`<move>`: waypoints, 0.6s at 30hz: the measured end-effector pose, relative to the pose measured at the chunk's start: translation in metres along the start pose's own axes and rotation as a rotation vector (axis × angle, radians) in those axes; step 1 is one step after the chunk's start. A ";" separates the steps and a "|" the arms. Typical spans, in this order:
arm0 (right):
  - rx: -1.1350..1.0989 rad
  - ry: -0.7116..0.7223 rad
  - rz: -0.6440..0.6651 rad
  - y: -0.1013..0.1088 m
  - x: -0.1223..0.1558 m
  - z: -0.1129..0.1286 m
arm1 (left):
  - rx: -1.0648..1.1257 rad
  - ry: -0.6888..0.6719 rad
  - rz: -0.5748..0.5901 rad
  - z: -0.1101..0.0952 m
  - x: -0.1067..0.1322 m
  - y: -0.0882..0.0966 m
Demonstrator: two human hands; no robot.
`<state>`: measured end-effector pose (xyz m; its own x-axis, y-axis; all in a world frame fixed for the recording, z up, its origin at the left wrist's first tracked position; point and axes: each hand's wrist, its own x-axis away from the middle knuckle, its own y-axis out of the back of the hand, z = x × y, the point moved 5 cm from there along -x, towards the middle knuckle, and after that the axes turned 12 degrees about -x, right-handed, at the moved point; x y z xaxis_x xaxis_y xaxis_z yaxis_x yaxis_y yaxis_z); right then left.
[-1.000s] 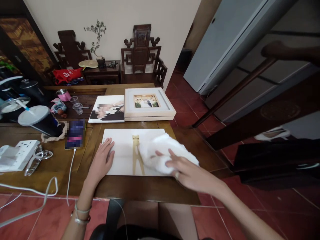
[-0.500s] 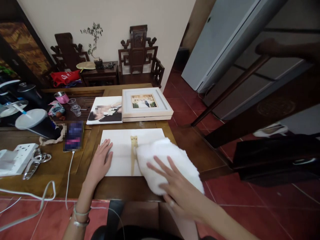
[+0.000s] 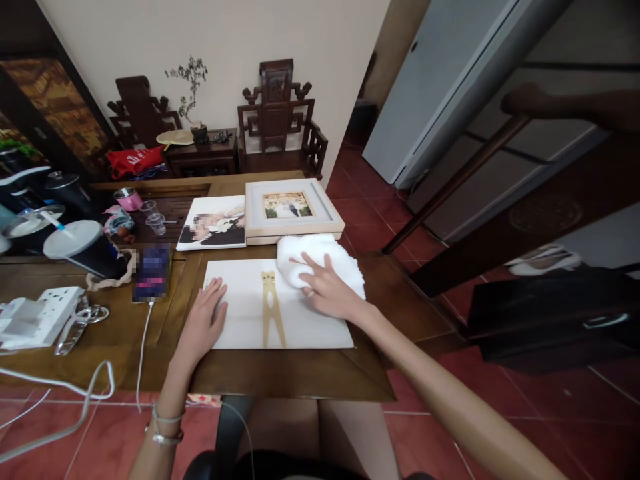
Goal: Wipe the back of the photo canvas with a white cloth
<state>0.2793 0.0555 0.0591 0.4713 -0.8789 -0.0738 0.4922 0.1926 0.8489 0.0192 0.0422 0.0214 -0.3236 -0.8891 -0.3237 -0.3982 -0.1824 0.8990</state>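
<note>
A white rectangular panel (image 3: 240, 325) lies flat on the wooden table (image 3: 280, 377). Down its middle runs a tan, two-legged piece (image 3: 269, 300), probably a stand. My left hand (image 3: 206, 313) rests flat over the panel's left edge, its fingers stretched out. At the panel's upper right corner, my right hand (image 3: 327, 287) presses a fluffy white cloth (image 3: 345, 257) down, fingers spread over it and part of it bunched under them. The cloth hides that corner and reaches past the right edge.
Behind the panel lie a photo print (image 3: 213, 223) and a framed picture (image 3: 295, 203). To the left are a phone (image 3: 151, 273) on a cable, a lidded cup (image 3: 83, 247), a power strip (image 3: 55, 317) and a clear hair claw (image 3: 75, 327). Chairs stand at the back.
My right hand has moved the cloth up and away, from the panel's lower right to its upper right corner, uncovering the tan piece's right leg. My left hand has stayed in place.
</note>
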 end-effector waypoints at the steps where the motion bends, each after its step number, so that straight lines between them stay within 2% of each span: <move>1: 0.018 0.012 -0.015 -0.007 0.000 0.002 | 0.002 0.001 -0.003 0.000 0.000 0.001; 3: 0.007 0.048 -0.022 -0.021 0.013 0.010 | 0.006 0.003 -0.006 -0.001 0.000 0.002; 6: -0.086 0.127 0.040 -0.033 0.058 0.029 | 0.000 0.005 0.005 -0.003 0.000 0.003; 9: -0.217 0.188 0.187 -0.026 0.107 0.048 | -0.009 0.009 0.018 -0.004 -0.001 0.004; 11: -0.308 0.168 0.255 -0.012 0.126 0.053 | -0.012 0.011 0.016 -0.004 -0.001 0.003; 14: -0.380 0.082 0.205 0.012 0.121 0.043 | -0.014 0.003 0.006 -0.002 0.000 0.001; 16: -0.351 0.032 0.109 0.018 0.098 0.032 | -0.013 -0.007 -0.002 0.000 0.000 -0.001; 18: -0.279 -0.009 0.020 0.016 0.064 0.027 | -0.006 -0.013 -0.013 0.001 0.001 -0.003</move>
<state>0.2978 -0.0090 0.0821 0.4774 -0.8771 -0.0529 0.6660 0.3219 0.6730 0.0189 0.0424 0.0177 -0.3294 -0.8814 -0.3387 -0.3970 -0.1962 0.8966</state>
